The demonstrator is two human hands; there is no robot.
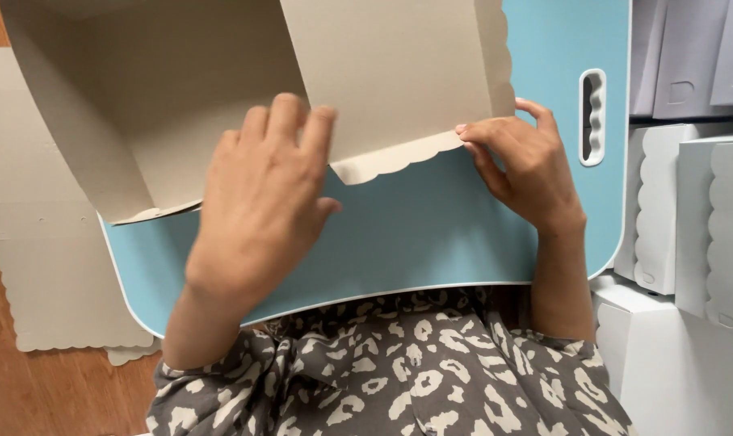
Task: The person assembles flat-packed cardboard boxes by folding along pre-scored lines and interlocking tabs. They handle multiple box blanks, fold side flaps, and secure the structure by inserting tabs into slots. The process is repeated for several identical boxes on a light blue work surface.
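Left hand [261, 202] presses the half-folded grey cardboard box [221, 89] flat-fingered; right hand [520, 165] pinches its scalloped flap [399, 81]; uneven pressure might crease it.

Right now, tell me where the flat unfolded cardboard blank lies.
In the head view, the flat cardboard blank lies on the wooden floor at the left, beside the blue table.

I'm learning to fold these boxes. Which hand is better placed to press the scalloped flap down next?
Probably the right hand: its fingertips already pinch the scalloped flap at its corner. The left hand lies flat over the cardboard box, likely steadying it.
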